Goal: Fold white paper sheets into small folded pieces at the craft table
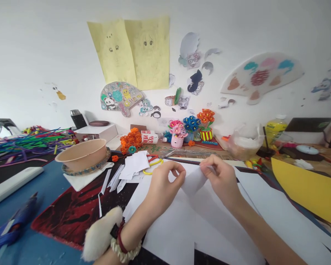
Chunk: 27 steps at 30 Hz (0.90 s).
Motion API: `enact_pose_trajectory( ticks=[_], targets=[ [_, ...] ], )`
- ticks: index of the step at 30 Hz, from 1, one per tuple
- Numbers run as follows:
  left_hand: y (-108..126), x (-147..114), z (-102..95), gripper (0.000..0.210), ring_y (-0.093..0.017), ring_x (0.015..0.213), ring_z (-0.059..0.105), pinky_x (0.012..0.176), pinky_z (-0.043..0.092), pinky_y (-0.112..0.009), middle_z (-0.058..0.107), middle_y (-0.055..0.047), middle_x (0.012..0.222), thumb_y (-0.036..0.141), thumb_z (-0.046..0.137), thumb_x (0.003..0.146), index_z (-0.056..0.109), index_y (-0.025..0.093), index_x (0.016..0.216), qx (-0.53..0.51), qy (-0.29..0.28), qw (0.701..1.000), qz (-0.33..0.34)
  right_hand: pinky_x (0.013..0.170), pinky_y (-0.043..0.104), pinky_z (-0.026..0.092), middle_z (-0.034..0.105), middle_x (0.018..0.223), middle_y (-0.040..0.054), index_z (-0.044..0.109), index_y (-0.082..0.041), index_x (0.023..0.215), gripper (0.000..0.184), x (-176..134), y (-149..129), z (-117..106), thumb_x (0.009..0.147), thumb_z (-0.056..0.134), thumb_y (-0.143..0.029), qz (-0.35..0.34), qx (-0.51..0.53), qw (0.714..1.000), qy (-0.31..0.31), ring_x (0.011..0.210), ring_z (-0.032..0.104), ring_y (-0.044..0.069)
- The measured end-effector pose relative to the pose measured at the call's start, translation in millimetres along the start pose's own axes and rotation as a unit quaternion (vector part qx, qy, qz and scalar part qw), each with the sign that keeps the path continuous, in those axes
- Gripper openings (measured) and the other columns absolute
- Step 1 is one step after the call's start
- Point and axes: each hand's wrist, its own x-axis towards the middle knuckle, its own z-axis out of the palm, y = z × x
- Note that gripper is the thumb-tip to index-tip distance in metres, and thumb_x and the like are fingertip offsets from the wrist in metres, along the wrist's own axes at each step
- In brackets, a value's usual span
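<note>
Between my two hands, a small piece of white paper (195, 179) is held up over larger white sheets (179, 228). My left hand (167, 184) pinches its left side between thumb and fingertips. On the opposite side, my right hand (219, 178) grips the paper's upper right corner, and the fingers partly cover it. The left wrist carries a cream scrunchie, a dark red band and a fluffy white piece. Just left of my left hand lies a pile of cut white paper pieces (134, 164), with yellow-handled scissors (149, 172) partly under it.
A beige bowl (81, 152) stands on a woven ring at left. A blue glue gun (15, 221) lies front left, near a dark red mat (71, 213). Pipe-cleaner flower pots (177, 140) line the back by the wall. Yellow card (306, 187) lies at right.
</note>
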Motion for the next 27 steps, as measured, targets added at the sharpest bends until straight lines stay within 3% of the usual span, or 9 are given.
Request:
enact_pose_trajectory(
  ticks=[3,9,18,27],
  targets=[
    [0.6,0.0,1.5,0.009,-0.014,0.07,0.056,0.068,0.042,-0.026,0.064,0.0,0.073,0.015,0.055,0.077,0.061,0.018,0.071,-0.007,-0.02,1.0,-0.007,0.059,0.027,0.037,0.053,0.068,-0.0004,0.048,-0.021,0.066,0.018,-4.9,-4.8,6.7,0.082,0.053,-0.024,-0.007,0.005,0.999,-0.031,0.065,0.049,0.016],
    [2.4,0.0,1.7,0.01,-0.014,0.07,0.055,0.069,0.042,-0.026,0.065,0.0,0.075,0.015,0.054,0.078,0.062,0.018,0.072,-0.027,-0.036,0.999,-0.022,0.061,0.027,0.037,0.054,0.07,-0.0004,0.047,-0.021,0.066,0.017,-4.6,-5.1,5.1,0.082,0.054,-0.022,0.0,-0.009,1.0,-0.008,0.067,0.05,0.015],
    [0.4,0.2,2.7,0.01,-0.014,0.068,0.055,0.067,0.043,-0.026,0.065,0.0,0.073,0.014,0.055,0.076,0.062,0.018,0.07,-0.025,-0.045,0.998,-0.029,0.061,0.027,0.038,0.054,0.07,0.0002,0.048,-0.021,0.067,0.017,-5.6,-4.9,6.9,0.082,0.053,-0.023,-0.005,-0.008,1.0,-0.023,0.067,0.05,0.016],
    [3.6,0.1,3.0,0.01,-0.013,0.065,0.054,0.065,0.043,-0.025,0.064,0.0,0.07,0.015,0.056,0.075,0.061,0.018,0.067,-0.043,-0.057,0.996,-0.045,0.063,0.029,0.039,0.056,0.07,0.0007,0.048,-0.021,0.066,0.016,-1.8,-2.2,1.6,0.08,0.055,-0.025,-0.004,-0.02,0.999,0.038,0.068,0.052,0.017]
  ],
)
